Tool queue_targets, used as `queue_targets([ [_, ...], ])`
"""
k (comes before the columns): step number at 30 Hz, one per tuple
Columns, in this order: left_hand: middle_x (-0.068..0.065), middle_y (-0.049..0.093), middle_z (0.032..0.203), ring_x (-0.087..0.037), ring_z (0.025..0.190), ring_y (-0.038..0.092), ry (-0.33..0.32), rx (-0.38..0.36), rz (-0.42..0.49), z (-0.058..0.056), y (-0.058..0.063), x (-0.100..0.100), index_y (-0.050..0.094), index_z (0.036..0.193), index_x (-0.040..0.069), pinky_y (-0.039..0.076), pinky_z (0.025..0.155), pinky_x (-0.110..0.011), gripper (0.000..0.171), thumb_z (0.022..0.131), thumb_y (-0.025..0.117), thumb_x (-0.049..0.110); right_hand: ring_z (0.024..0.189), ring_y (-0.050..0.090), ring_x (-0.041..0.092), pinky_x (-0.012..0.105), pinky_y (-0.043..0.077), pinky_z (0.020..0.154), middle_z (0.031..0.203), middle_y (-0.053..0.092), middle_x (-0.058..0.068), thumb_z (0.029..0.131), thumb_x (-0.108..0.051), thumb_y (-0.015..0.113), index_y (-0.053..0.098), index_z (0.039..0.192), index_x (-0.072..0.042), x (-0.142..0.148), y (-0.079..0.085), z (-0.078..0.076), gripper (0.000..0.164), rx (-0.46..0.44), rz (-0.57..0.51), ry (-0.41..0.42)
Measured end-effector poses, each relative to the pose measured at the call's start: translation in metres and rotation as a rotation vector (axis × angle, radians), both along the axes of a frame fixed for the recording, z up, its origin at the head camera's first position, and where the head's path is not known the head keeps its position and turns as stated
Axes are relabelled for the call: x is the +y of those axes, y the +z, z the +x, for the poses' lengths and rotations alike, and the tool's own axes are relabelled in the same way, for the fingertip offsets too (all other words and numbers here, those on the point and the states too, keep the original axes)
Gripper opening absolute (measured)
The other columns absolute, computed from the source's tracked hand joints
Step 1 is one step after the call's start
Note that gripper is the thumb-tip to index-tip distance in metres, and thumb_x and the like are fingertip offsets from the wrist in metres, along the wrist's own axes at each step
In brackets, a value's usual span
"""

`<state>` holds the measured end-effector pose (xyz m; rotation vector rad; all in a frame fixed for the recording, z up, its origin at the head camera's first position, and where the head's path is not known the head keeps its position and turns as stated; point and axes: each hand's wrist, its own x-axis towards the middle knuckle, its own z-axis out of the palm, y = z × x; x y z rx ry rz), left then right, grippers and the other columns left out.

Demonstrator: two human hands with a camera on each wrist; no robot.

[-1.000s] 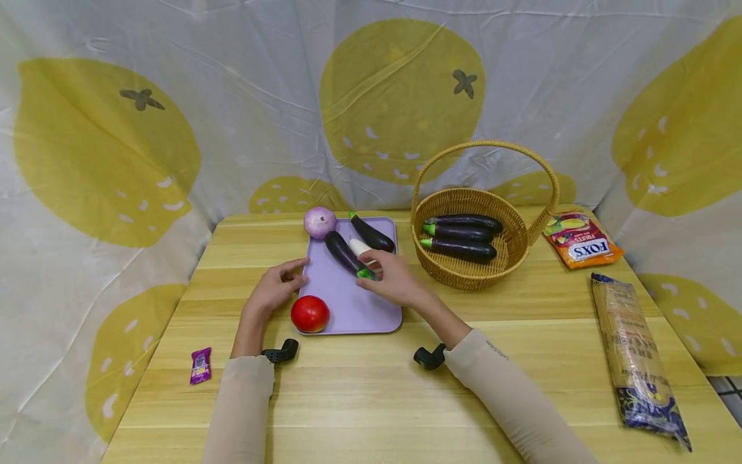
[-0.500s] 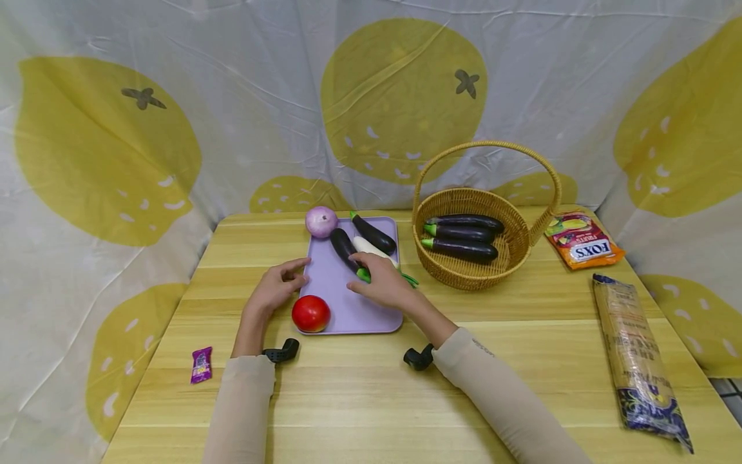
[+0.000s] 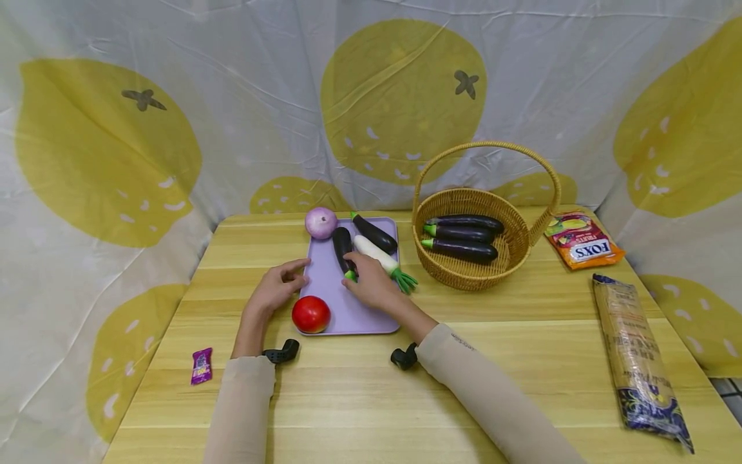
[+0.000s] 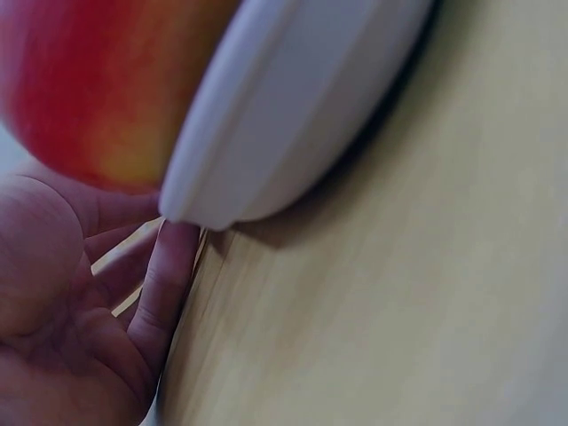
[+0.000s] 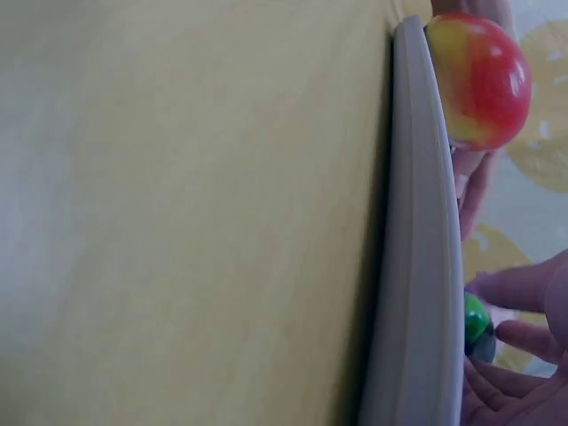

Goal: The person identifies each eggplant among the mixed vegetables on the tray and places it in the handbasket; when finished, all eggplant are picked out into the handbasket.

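My right hand (image 3: 377, 283) pinches the green stem end of a dark purple eggplant (image 3: 341, 241) lying on the lilac tray (image 3: 342, 316); in the right wrist view, thumb and fingers flank the green cap (image 5: 477, 317). Beside it lies a white radish (image 3: 373, 251), its green leaves over the tray's right rim. Another eggplant (image 3: 373, 234) rests behind the radish. My left hand (image 3: 274, 285) is at the tray's left rim, thumb and fingers apart, near a red tomato (image 3: 311, 314) on the front left corner. A purple onion (image 3: 321, 223) sits at the back left corner.
Right of the tray stands a wicker basket (image 3: 469, 278) with a tall handle, holding several eggplants (image 3: 460, 250). Farther right lie a candy bag (image 3: 584, 240) and a long clear-wrapped package (image 3: 634, 354). A small purple packet (image 3: 201, 366) is at the left. A curtain (image 3: 243, 96) hangs behind.
My right hand has let go of the radish, shifted left and taken hold of the eggplant's stem end. That eggplant has turned more upright in the view. My left hand has stayed still.
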<state>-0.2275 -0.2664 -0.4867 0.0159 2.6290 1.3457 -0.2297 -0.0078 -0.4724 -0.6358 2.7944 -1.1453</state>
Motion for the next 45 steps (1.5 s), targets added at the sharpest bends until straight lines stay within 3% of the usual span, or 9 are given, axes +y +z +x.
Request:
queue_targets([
  [5, -0.018, 0.071, 0.107, -0.025, 0.090, 0.055, -0.005, -0.001, -0.003, -0.001, -0.001, 0.002, 0.060, 0.146, 0.019, 0.044, 0.071, -0.026, 0.048, 0.099, 0.068, 0.020, 0.113, 0.063, 0.026, 0.042, 0.051, 0.101, 0.132, 0.067, 0.011, 0.094, -0.013, 0.072, 0.057, 0.141, -0.008, -0.003, -0.002, -0.001, 0.049, 0.017, -0.016, -0.029],
  [14, -0.018, 0.070, 0.108, -0.026, 0.092, 0.055, -0.016, -0.001, 0.002, -0.001, -0.002, 0.003, 0.059, 0.147, 0.018, 0.044, 0.073, -0.026, 0.048, 0.099, 0.067, 0.020, 0.114, 0.065, 0.027, 0.042, 0.053, 0.100, 0.133, 0.066, 0.015, 0.092, -0.007, 0.067, 0.051, 0.145, -0.008, -0.003, -0.004, -0.001, 0.055, -0.002, -0.017, -0.060],
  [18, -0.018, 0.070, 0.108, -0.025, 0.092, 0.055, -0.015, -0.005, -0.002, -0.002, -0.002, 0.002, 0.059, 0.147, 0.019, 0.044, 0.072, -0.026, 0.048, 0.099, 0.067, 0.021, 0.109, 0.066, 0.025, 0.041, 0.055, 0.095, 0.125, 0.069, 0.013, 0.088, -0.004, 0.067, 0.052, 0.144, -0.007, 0.000, -0.004, 0.003, 0.058, -0.038, -0.020, -0.043],
  [27, -0.017, 0.069, 0.109, -0.025, 0.092, 0.054, -0.018, -0.003, -0.012, -0.004, -0.002, 0.000, 0.058, 0.148, 0.020, 0.044, 0.072, -0.027, 0.049, 0.100, 0.067, 0.022, 0.101, 0.067, 0.021, 0.038, 0.055, 0.090, 0.110, 0.074, 0.011, 0.091, -0.006, 0.063, 0.065, 0.128, -0.003, 0.011, 0.000, 0.013, 0.038, -0.080, -0.065, -0.056],
  [36, -0.019, 0.070, 0.110, -0.025, 0.093, 0.055, -0.017, -0.003, -0.008, -0.002, -0.001, -0.002, 0.059, 0.148, 0.019, 0.044, 0.072, -0.027, 0.049, 0.099, 0.067, 0.021, 0.099, 0.069, 0.020, 0.038, 0.056, 0.091, 0.109, 0.075, 0.010, 0.090, -0.021, 0.078, 0.069, 0.123, -0.002, 0.009, -0.002, 0.010, 0.039, -0.043, -0.016, -0.076],
  [45, -0.019, 0.070, 0.108, -0.022, 0.090, 0.055, -0.017, 0.013, 0.006, -0.002, -0.003, -0.002, 0.058, 0.148, 0.013, 0.044, 0.071, -0.025, 0.050, 0.099, 0.067, 0.018, 0.095, 0.067, 0.016, 0.034, 0.055, 0.089, 0.106, 0.077, 0.007, 0.092, -0.013, 0.075, 0.074, 0.117, -0.004, 0.011, -0.002, 0.013, 0.027, -0.022, -0.017, -0.056],
])
